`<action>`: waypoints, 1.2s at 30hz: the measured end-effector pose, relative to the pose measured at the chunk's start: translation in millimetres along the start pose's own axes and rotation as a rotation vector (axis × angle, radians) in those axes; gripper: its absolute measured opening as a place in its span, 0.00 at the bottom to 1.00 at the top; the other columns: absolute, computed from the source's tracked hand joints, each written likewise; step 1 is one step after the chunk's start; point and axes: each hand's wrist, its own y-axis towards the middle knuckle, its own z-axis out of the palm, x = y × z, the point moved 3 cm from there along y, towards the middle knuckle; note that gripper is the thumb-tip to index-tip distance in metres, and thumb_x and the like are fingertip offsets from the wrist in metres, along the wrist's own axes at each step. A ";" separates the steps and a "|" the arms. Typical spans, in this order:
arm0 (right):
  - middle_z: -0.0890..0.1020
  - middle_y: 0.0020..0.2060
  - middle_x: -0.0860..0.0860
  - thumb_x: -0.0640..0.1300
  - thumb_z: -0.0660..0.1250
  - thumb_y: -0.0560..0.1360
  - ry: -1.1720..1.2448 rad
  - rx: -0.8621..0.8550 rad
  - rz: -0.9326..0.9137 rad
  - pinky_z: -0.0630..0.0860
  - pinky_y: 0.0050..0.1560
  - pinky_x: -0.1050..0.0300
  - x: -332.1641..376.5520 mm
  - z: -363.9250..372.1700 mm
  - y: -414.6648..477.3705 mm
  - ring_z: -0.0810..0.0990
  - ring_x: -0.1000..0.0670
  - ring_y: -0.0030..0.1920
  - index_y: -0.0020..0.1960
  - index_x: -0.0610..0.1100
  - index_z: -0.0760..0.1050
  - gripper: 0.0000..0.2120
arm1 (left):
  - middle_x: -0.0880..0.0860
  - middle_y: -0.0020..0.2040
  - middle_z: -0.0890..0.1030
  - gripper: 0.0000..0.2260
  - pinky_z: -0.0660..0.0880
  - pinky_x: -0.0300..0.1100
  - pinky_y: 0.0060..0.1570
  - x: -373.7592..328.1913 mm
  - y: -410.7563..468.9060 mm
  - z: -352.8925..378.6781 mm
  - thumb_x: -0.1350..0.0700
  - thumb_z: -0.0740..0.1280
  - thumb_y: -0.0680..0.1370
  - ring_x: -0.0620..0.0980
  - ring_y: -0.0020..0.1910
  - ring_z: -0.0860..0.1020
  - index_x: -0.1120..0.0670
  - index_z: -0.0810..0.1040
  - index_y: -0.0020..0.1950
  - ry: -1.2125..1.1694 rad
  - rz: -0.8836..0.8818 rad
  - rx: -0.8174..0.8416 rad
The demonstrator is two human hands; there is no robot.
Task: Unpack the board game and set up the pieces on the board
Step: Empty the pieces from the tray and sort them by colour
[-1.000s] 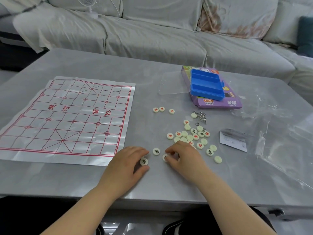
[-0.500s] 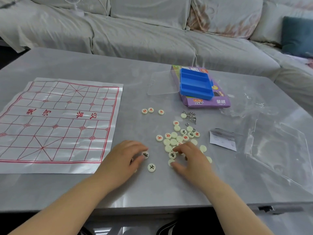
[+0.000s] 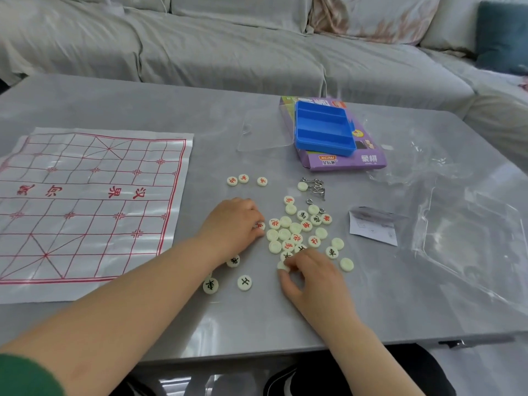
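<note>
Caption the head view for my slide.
Left hand and right hand each pinch a piece at the pile beside the board.

Bare forearms lead to the left hand [image 3: 233, 224] and right hand [image 3: 311, 277], with a dark green fabric sleeve [image 3: 25, 375] at seven o'clock and black clothing [image 3: 428, 372] at six o'clock.

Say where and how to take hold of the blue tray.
Take the blue tray by its near wall, thumb outside, fingers inside the near compartment, coming from above on the near side. It lies open side up on the purple box, compartments apparently empty, that wall exposed.
</note>
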 end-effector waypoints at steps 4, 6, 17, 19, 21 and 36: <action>0.75 0.27 0.53 0.48 0.59 0.69 0.070 0.060 0.074 0.64 0.33 0.65 -4.0 -2.7 0.1 0.69 0.56 0.28 0.31 0.44 0.75 0.12 | 0.52 0.54 0.77 0.17 0.64 0.40 0.48 2.8 -7.0 -0.2 0.49 0.54 0.79 0.52 0.53 0.74 0.54 0.78 0.58 0.089 0.029 -0.081; 0.74 0.30 0.55 0.44 0.61 0.74 0.236 0.160 0.201 0.63 0.33 0.68 -7.3 -5.5 3.3 0.68 0.56 0.32 0.34 0.47 0.75 0.11 | 0.51 0.38 0.80 0.19 0.68 0.39 0.36 7.4 -11.8 -2.1 0.50 0.54 0.74 0.53 0.37 0.78 0.55 0.83 0.41 0.068 -0.006 -0.093; 0.79 0.44 0.50 0.44 0.59 0.77 0.235 0.437 0.128 0.61 0.41 0.64 7.6 -4.6 3.8 0.69 0.53 0.46 0.47 0.45 0.78 0.09 | 0.50 0.30 0.80 0.13 0.74 0.41 0.29 26.8 -30.1 -9.5 0.54 0.60 0.70 0.52 0.27 0.77 0.54 0.82 0.33 0.122 0.012 -0.148; 0.80 0.46 0.50 0.45 0.59 0.77 0.211 0.397 0.117 0.62 0.42 0.62 9.6 -2.7 3.4 0.72 0.52 0.47 0.50 0.44 0.78 0.10 | 0.49 0.30 0.80 0.17 0.74 0.40 0.30 31.6 -34.3 -10.3 0.52 0.56 0.71 0.51 0.27 0.77 0.52 0.83 0.33 0.122 0.027 -0.147; 0.79 0.38 0.53 0.46 0.60 0.77 0.247 0.362 0.151 0.65 0.40 0.63 10.6 -2.8 3.6 0.72 0.53 0.42 0.49 0.45 0.78 0.09 | 0.49 0.30 0.80 0.17 0.72 0.37 0.32 35.8 -37.6 -10.7 0.52 0.55 0.71 0.51 0.27 0.77 0.52 0.83 0.34 0.141 0.044 -0.152; 0.72 0.45 0.56 0.45 0.63 0.75 0.158 0.182 0.187 0.62 0.40 0.77 -8.6 4.4 2.1 0.73 0.54 0.52 0.58 0.45 0.76 0.12 | 0.53 0.55 0.78 0.12 0.62 0.43 0.52 74.9 2.2 -15.4 0.53 0.60 0.78 0.54 0.56 0.72 0.52 0.78 0.58 0.032 -0.301 -0.107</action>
